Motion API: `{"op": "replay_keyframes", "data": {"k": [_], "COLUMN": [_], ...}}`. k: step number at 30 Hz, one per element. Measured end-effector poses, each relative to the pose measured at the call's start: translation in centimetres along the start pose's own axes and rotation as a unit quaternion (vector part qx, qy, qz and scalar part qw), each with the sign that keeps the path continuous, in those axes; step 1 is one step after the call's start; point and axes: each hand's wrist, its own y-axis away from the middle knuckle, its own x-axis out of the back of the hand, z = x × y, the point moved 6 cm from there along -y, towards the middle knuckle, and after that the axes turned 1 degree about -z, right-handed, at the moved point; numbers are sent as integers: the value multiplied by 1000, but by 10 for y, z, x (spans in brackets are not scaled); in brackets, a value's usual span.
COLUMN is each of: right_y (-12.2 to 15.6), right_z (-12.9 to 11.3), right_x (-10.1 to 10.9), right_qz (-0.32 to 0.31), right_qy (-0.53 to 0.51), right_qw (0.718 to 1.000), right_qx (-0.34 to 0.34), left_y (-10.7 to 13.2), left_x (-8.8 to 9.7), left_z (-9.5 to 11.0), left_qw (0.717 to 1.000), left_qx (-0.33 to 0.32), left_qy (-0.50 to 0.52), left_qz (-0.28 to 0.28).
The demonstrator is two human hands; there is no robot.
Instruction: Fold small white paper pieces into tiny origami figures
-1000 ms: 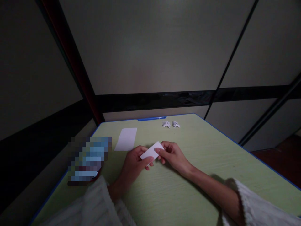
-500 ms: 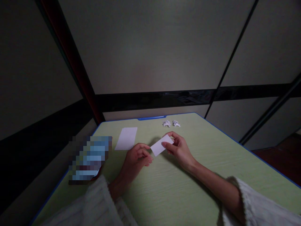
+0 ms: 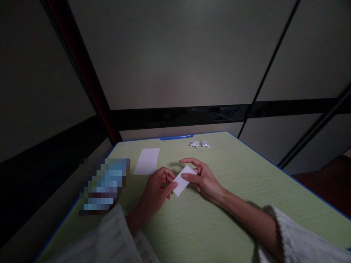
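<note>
A small white paper slip (image 3: 182, 181) hangs just above the green table (image 3: 208, 226), held between both hands. My left hand (image 3: 157, 186) pinches its near left edge with curled fingers. My right hand (image 3: 201, 177) grips its right side with thumb and middle fingers, the index finger stretched out above it. Both arms wear white knitted sleeves.
A second white sheet (image 3: 147, 161) lies flat on the table at the back left. Two small folded paper figures (image 3: 199, 144) sit near the far edge. A blurred-out object (image 3: 102, 184) rests at the table's left edge. Dark wall panels rise behind.
Half a second ago only the right hand held the slip, raised and to the right. It has come down and left, and the left hand has taken hold of it again.
</note>
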Motion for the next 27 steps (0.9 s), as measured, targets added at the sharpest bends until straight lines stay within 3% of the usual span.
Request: {"op": "replay_keyframes", "data": {"k": [11,15,18,22,27], "right_y": [8,4,2,4,8], "right_z": [-7,-10,-7,1,2], "right_x": [2,5,0,-19,-25], "right_qz": [65,60,22,-88,-135], "right_qy": [-57,-80,-89,-48,5], "right_qw": [994,993,994,995,991], "right_qx": [61,68,60,14,-4], "left_y": [9,7,4,4,11], "left_x": [-7,-2,2,-5,-21], "left_z": [10,3,-3,-4,5], "left_qw": [998,994,987,988,987], "left_qx": [11,23,43,59,59], "left_qy": [57,106,152,144,65], "left_qz": [-1,24,41,-24,-135]}}
